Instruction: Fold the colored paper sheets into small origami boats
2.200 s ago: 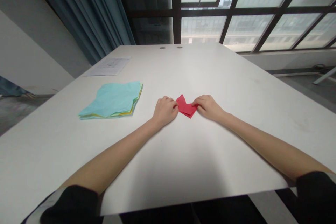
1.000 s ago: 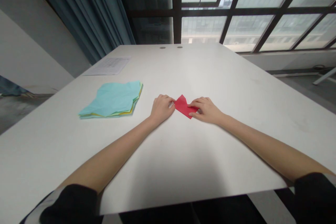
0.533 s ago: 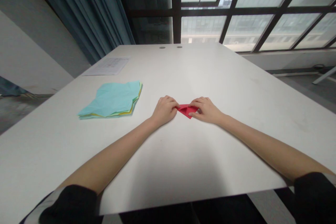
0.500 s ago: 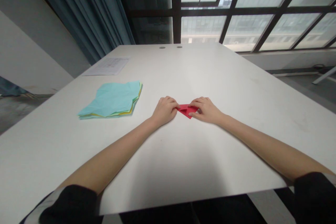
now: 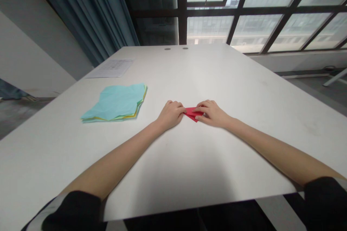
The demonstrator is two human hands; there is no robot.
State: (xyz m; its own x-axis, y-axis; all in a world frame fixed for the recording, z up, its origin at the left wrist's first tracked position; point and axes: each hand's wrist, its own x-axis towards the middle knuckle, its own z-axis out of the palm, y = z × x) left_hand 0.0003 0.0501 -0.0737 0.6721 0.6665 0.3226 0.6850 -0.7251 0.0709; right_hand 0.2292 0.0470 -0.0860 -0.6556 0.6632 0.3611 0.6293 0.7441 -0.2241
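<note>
A small piece of folded red paper (image 5: 192,112) lies on the white table between my two hands, one corner pointing toward me. My left hand (image 5: 171,114) pinches its left corner, the fingers curled and the thumb tucked beside them. On the other side my right hand (image 5: 213,113) grips the right part, with fingertips on top of a folded flap and the thumb at the near edge. The fingers cover both ends of the paper, so its full outline is hidden.
Left of my hands sits a stack of coloured paper sheets (image 5: 119,103), light blue on top with yellow and green edges below. Farther back lies a printed sheet (image 5: 111,68). The white table (image 5: 173,166) reaches toward a window, with a blue curtain (image 5: 92,11) at left.
The upper flap of the red paper has come down toward me under my right fingertips, narrowing the gap in the fold. My left hand has stayed almost in place.
</note>
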